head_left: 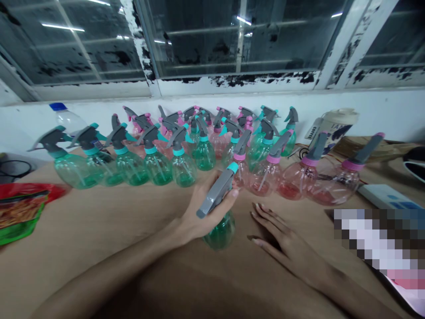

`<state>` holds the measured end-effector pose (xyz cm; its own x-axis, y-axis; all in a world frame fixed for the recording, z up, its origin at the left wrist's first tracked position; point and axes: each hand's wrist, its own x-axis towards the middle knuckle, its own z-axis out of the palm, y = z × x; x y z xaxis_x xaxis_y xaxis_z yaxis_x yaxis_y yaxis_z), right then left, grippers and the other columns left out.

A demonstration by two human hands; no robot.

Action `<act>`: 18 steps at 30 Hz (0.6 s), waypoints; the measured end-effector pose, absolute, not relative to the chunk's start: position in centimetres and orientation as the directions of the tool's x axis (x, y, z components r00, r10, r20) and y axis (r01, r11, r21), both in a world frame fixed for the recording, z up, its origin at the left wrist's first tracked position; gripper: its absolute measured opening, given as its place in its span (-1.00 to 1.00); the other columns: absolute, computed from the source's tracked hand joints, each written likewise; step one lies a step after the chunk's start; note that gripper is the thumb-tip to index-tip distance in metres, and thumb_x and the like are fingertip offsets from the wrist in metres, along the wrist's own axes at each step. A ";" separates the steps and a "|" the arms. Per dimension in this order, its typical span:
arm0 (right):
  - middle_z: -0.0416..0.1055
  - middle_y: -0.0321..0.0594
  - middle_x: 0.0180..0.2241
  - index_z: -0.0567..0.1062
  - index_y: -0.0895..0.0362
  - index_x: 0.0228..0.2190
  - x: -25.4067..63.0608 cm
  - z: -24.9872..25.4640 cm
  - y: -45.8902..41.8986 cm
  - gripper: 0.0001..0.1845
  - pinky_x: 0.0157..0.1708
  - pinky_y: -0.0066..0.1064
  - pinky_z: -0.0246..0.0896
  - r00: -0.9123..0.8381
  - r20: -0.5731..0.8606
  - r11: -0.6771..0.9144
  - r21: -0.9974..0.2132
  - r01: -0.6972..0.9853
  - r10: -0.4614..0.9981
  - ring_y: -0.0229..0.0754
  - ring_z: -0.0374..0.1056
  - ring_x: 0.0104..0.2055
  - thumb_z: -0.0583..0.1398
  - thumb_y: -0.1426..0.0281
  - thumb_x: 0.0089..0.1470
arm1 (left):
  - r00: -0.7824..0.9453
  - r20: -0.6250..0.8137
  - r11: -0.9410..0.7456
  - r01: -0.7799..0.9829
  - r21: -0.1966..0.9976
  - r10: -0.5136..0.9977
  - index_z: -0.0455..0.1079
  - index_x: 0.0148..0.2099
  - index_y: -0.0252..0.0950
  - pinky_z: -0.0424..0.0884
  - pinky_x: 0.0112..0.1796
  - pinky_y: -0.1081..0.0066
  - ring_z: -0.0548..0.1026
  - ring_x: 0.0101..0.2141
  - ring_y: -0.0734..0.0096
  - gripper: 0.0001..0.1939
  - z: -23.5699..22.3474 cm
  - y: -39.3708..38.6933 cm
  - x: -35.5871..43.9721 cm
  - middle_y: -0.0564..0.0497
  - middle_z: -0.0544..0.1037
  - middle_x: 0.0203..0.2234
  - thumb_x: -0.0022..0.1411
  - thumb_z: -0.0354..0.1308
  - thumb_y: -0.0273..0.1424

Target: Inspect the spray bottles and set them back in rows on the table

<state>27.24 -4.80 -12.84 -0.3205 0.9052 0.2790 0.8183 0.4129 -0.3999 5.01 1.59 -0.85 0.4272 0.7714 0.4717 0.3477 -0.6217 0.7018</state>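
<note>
Nearest camera: bare left forearm [129, 261], angled in from 7 o'clock, plus bare right forearm [345, 285], from about 4. Gripping a round, translucent green plastic spray bottle with teal nozzle and grey trigger head [219, 235] in the left hand [195, 221], just below picture centre at 6 o'clock. Left fingers closed round the neck, right under the grey head. Tilted at the head: teal tip towards 1, grey tail towards 7. Can't tell about base contact with the tabletop [99, 217], pale brown, wood-look. Right hand [292, 250] palm down between 4 and 5, near the held bottle but apart from it; right fingers open, loosely spread. On tabletop or just above, can't tell which.

At 9 o'clock: front row of five matching green bottles [133, 168], teal collars. Between 3 and 4: row of four translucent pink bottles, pink collars [295, 179]. Towards 12, behind: mixed pink and green cluster [203, 156], overlapping, too crowded to count. Between 9 and 10: clear bottle with blue cap [66, 118]. Between 2 and 3: cream lidded cup with dark lettering [340, 120]. Between 8 and 9: shiny red-and-green pouch [23, 210]. Above, at 12: window with flaking frame [232, 48].
</note>
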 end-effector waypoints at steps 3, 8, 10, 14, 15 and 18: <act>0.04 -0.21 0.26 0.08 -0.01 0.22 27.2 -12.9 -4.8 -0.38 0.22 -0.01 -0.06 -0.317 0.285 0.412 -0.400 0.819 0.905 -0.03 -0.08 0.29 0.05 0.13 0.17 | 0.410 0.480 -0.623 0.374 0.687 0.775 0.22 -0.35 -0.23 0.31 -0.48 0.41 0.33 -0.51 0.43 -0.88 -0.7 1.6 5.0 0.09 0.33 -0.55 0.20 0.05 -0.31; 0.02 -0.18 0.27 0.10 0.03 0.21 27.2 -12.7 -4.7 -0.37 0.21 -0.03 -0.04 -0.326 0.266 0.411 -0.392 0.823 0.907 -0.05 -0.09 0.29 0.05 0.12 0.17 | 0.431 0.460 -0.615 0.360 0.702 0.776 0.28 -0.28 -0.24 0.30 -0.50 0.42 0.36 -0.51 0.44 -0.89 -0.9 1.8 5.0 0.06 0.37 -0.50 0.21 0.05 -0.32; 0.04 -0.18 0.26 0.09 0.02 0.22 27.2 -12.7 -4.7 -0.36 0.21 -0.04 -0.04 -0.323 0.271 0.411 -0.396 0.821 0.907 -0.05 -0.08 0.29 0.06 0.12 0.16 | 0.435 0.446 -0.605 0.356 0.713 0.782 0.31 -0.18 -0.23 0.31 -0.49 0.43 0.38 -0.50 0.43 -0.85 -1.0 1.8 5.0 0.04 0.42 -0.45 0.21 0.05 -0.32; 0.04 -0.20 0.26 0.03 -0.01 0.23 27.2 -12.6 -4.8 -0.34 0.21 -0.04 -0.04 -0.311 0.284 0.408 -0.405 0.818 0.907 -0.04 -0.06 0.28 0.06 0.13 0.16 | 0.390 0.452 -0.588 0.384 0.712 0.802 0.32 -0.11 -0.22 0.36 -0.40 0.38 0.42 -0.43 0.38 -0.79 -1.3 1.9 5.2 0.01 0.46 -0.40 0.18 0.04 -0.36; 0.04 -0.20 0.26 0.02 -0.02 0.24 27.2 -12.6 -4.8 -0.34 0.21 -0.03 -0.04 -0.309 0.284 0.406 -0.406 0.819 0.908 -0.04 -0.06 0.28 0.05 0.13 0.16 | 0.385 0.456 -0.589 0.382 0.712 0.802 0.32 -0.10 -0.22 0.38 -0.35 0.36 0.44 -0.41 0.37 -0.78 -1.4 2.0 5.2 0.02 0.47 -0.40 0.17 0.04 -0.38; 0.03 -0.20 0.26 0.00 -0.03 0.24 27.2 -12.6 -4.8 -0.34 0.21 -0.02 -0.04 -0.311 0.275 0.403 -0.405 0.821 0.910 -0.05 -0.07 0.29 0.05 0.14 0.17 | 0.377 0.481 -0.605 0.366 0.707 0.791 0.32 -0.07 -0.21 0.40 -0.23 0.31 0.47 -0.34 0.34 -0.75 -1.6 2.0 5.4 0.01 0.48 -0.39 0.17 0.04 -0.41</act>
<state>27.17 -4.81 -12.57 -0.3109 0.9097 0.2753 0.8205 0.4031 -0.4053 5.36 1.96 -1.57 0.3766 0.7915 0.4814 0.3665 -0.6046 0.7072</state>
